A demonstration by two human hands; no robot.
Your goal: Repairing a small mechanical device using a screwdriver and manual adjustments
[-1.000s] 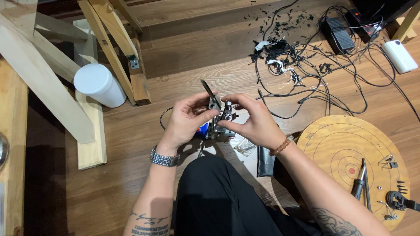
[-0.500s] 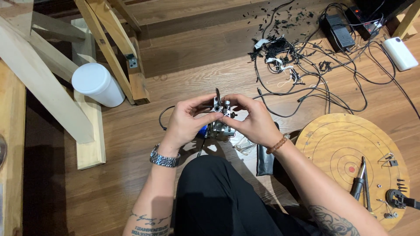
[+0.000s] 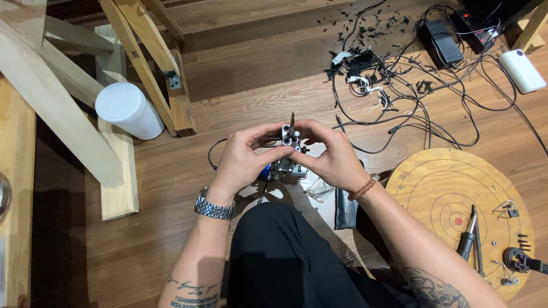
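The left hand (image 3: 245,162) and the right hand (image 3: 334,159) meet above the person's lap and grasp a small metal assembly (image 3: 288,153) between them. Both are clenched on it: the left thumb and fingers pinch its upper left side, the right fingers wrap its right side. The assembly shows 2 round silver openings near the top, and a thin dark blade-like piece sticks up from it. A blue part shows just below the left hand, against the assembly's lower side. The left wrist wears a metal watch (image 3: 214,208); the right wrist wears a bead bracelet (image 3: 363,188).

The assembly is held in the air over the wooden floor (image 3: 240,74), not resting on anything. Beyond the hands lies a tangle of black cables (image 3: 399,97) with black scraps around it, a black power brick (image 3: 440,43) and a white block (image 3: 521,70). To the right sits a round wooden board (image 3: 439,182) with ring marks, carrying pliers (image 3: 468,239) and small screws. To the left stands a white cylinder (image 3: 128,111) beside wooden beams (image 3: 57,108).
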